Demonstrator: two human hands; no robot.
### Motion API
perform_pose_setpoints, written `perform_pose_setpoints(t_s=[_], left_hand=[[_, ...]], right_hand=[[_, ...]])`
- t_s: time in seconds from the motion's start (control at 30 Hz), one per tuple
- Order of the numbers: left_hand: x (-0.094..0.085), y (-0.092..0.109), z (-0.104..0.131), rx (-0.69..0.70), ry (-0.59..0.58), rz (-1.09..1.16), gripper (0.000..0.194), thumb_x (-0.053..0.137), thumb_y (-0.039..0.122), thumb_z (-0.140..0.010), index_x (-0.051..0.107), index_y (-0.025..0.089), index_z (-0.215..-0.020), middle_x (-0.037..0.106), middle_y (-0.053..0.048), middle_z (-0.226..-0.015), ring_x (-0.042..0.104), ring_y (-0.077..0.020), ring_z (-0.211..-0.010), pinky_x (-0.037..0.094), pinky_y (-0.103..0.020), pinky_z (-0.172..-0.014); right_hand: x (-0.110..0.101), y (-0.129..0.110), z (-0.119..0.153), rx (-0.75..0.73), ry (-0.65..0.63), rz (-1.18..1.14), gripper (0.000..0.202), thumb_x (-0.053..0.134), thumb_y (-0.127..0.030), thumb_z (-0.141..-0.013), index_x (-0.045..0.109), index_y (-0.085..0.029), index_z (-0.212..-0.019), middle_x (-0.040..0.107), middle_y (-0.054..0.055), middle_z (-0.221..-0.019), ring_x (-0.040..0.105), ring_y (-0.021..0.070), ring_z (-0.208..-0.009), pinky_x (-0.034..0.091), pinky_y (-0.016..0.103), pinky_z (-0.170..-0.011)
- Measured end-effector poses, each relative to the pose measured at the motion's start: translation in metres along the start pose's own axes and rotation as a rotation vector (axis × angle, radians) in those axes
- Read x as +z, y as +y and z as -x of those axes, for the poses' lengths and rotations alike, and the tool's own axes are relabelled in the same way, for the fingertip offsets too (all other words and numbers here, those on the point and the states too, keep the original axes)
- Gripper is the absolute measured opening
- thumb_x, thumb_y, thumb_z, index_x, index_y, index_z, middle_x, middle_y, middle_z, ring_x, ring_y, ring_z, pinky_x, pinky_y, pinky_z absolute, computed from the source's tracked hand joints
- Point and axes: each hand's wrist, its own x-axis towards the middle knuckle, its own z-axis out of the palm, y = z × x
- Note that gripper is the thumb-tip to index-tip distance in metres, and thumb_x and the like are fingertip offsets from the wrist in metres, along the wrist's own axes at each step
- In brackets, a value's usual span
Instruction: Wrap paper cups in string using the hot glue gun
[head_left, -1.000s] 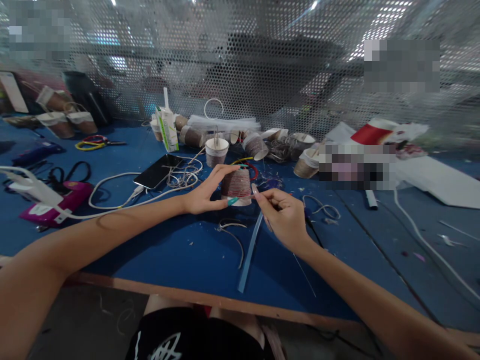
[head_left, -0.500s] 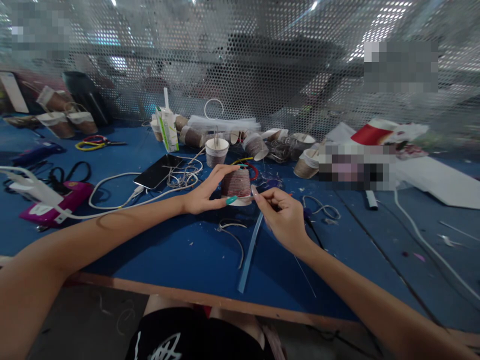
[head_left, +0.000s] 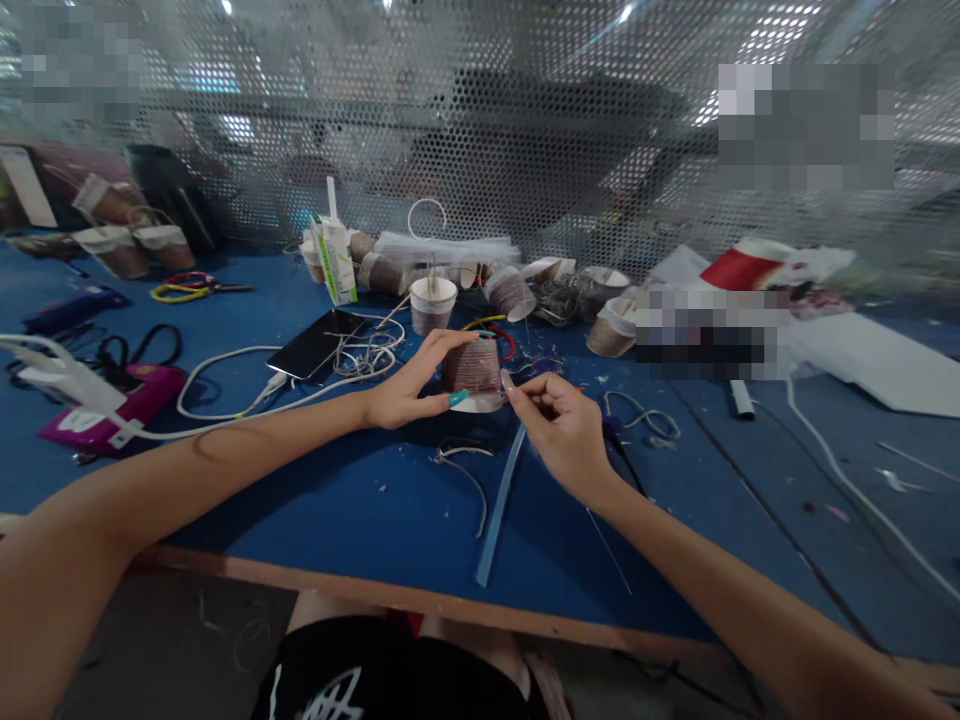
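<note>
Steadied a ridged, reddish-brown, white-rimmed tapered cup (head_left: 474, 373) upside down on the blue-topped table (head_left: 360, 510) with a curved left grip (head_left: 405, 397); brought the right grip (head_left: 561, 428) against its right side (clenched on anything or not, impossible to tell). Called for light, even pressure to spare the wall.

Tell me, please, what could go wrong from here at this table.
The left hand steadies the upside-down cup mainly by thumb and fingertips, so it might slip or tilt.
The left forearm lies close to the white cable, and a snag could tug the phone.
The right hand might nudge the clear strip below it.
</note>
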Motion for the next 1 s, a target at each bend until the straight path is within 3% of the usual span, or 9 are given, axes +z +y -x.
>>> perform_pose_setpoints(t_s=[0.33, 0.53, 0.77, 1.0], left_hand=[[0.0021, 0.0004, -0.0011, 0.000, 0.016, -0.030, 0.066, 0.055, 0.049, -0.089, 0.030, 0.026, -0.145, 0.040, -0.014, -0.137, 0.040, -0.0337, -0.132, 0.035, -0.057, -0.113], [-0.0005, 0.0013, 0.0000, 0.013, -0.002, 0.037, 0.059, 0.043, 0.051, -0.094, 0.030, 0.026, -0.146, 0.038, -0.014, -0.140, 0.037, -0.0331, -0.136, 0.031, -0.056, -0.116], [0.0012, -0.0009, -0.0004, -0.010, 0.010, 0.008, 0.066, 0.055, 0.050, -0.089, 0.031, 0.025, -0.144, 0.039, -0.014, -0.138, 0.038, -0.0342, -0.133, 0.032, -0.057, -0.115], [0.0005, -0.0009, 0.0002, -0.021, 0.006, 0.116, 0.062, 0.043, 0.058, -0.091, 0.032, 0.025, -0.143, 0.037, -0.014, -0.140, 0.035, -0.0350, -0.136, 0.028, -0.058, -0.117]], right_hand=[[0.0011, 0.0035, -0.0029, -0.013, -0.003, 0.033, 0.025, 0.059, -0.035, -0.085, 0.053, -0.020, -0.066, 0.045, -0.006, -0.050, 0.038, 0.0084, -0.045, 0.030, 0.024, -0.046], [0.0016, 0.0078, -0.0037, 0.010, -0.026, 0.037, 0.026, 0.059, -0.038, -0.085, 0.052, -0.020, -0.068, 0.046, -0.005, -0.050, 0.040, 0.0090, -0.046, 0.032, 0.024, -0.047], [0.0008, 0.0071, -0.0037, 0.001, -0.039, 0.064, 0.028, 0.059, -0.041, -0.086, 0.052, -0.021, -0.068, 0.046, -0.005, -0.050, 0.039, 0.0090, -0.046, 0.031, 0.024, -0.047], [0.0012, 0.0069, -0.0038, 0.002, -0.050, 0.057, 0.030, 0.057, -0.044, -0.087, 0.051, -0.021, -0.069, 0.046, -0.006, -0.049, 0.039, 0.0089, -0.043, 0.032, 0.024, -0.046]])
